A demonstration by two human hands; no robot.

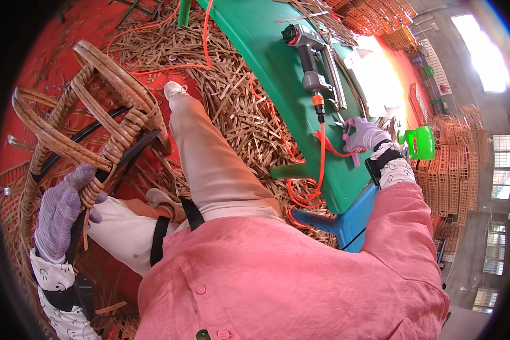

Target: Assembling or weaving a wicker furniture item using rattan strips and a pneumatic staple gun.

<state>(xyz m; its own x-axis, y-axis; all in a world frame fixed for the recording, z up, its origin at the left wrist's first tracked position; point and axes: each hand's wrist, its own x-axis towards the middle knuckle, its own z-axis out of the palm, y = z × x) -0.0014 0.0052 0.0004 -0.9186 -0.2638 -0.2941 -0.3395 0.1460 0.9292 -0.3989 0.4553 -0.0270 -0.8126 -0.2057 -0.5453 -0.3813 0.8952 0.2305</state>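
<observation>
My left hand [65, 209], in a lilac knit glove, is closed round the edge of a woven rattan frame [122, 133] with thick looped canes and black bars. The frame stands tilted beside my left leg. At the right, my gloved right hand [368, 136] is over the green table, its fingers curled about pink-handled shears [348, 133]. The small metal blades point toward the table's far side, and a red strip [331, 148] trails from the handles. Beyond that hand lies a grey and black air nail gun [310, 59], joined to an orange hose [322, 153].
Loose cane strips [238, 122] cover much of the red floor. A blue stool [354, 218] stands under the near end of the green table [255, 42]. Right of it are a bright green plastic object [419, 143] and stacked orange woven baskets [450, 175].
</observation>
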